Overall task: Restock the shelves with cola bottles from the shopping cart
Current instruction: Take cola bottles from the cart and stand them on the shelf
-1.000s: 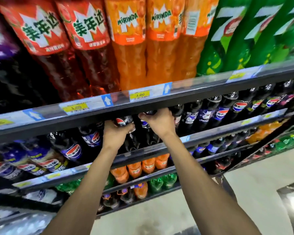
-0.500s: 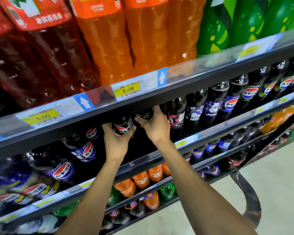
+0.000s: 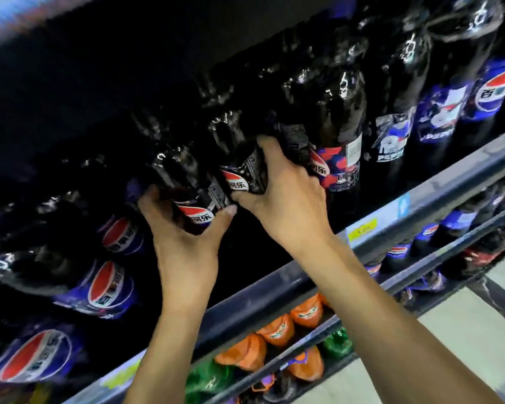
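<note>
- Hands both hold stock: the left hand [image 3: 184, 252] curls thumb and fingers round a dark, glossy plastic cola bottle with a round red, white and blue label [image 3: 193, 212]. The right hand [image 3: 289, 208] wraps a second dark cola bottle [image 3: 242, 176] just beside it, up and to the right.
- Both bottles sit tilted inside the bay, beyond the grey metal shelf rail [image 3: 274, 290], in a gap between rows.
- It seems best to stand them one at a time, base first, label outward. The smooth, rounded plastic looks slippery, so a grip at the middle should serve better than one at the shoulder.
- Right of the gap, a tight row of standing cola bottles with blue wrap labels [image 3: 391, 135] could topple if nudged.
- Farther in, the bay is too dark to tell how much room remains.
</note>
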